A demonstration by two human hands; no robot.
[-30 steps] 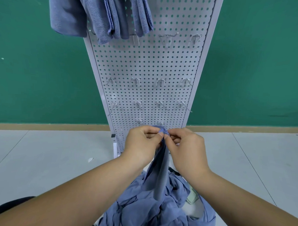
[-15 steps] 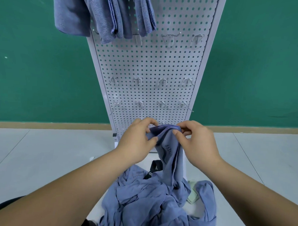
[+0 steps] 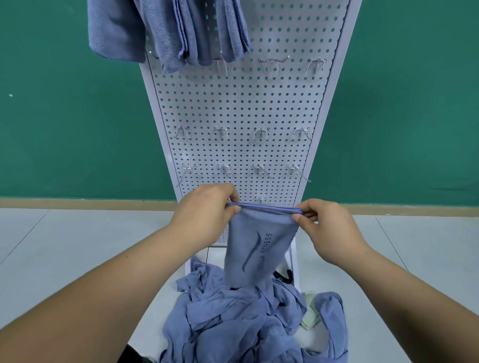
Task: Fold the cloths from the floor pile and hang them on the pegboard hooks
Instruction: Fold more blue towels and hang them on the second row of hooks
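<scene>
Pinched taut between left hand [image 3: 204, 210] and right hand [image 3: 329, 229], blue cloth [image 3: 257, 253] (hem dragging floor pile [image 3: 248, 327]); likely snag, skewing fold.

Two bare forearms reach forward and converge. The left hand [image 3: 207, 210] is curled knuckles up, thumb and fingers pinched shut. The right hand [image 3: 330, 232], level with it and a little apart, pinches the same way, thumb tip pointing toward the left hand.
</scene>
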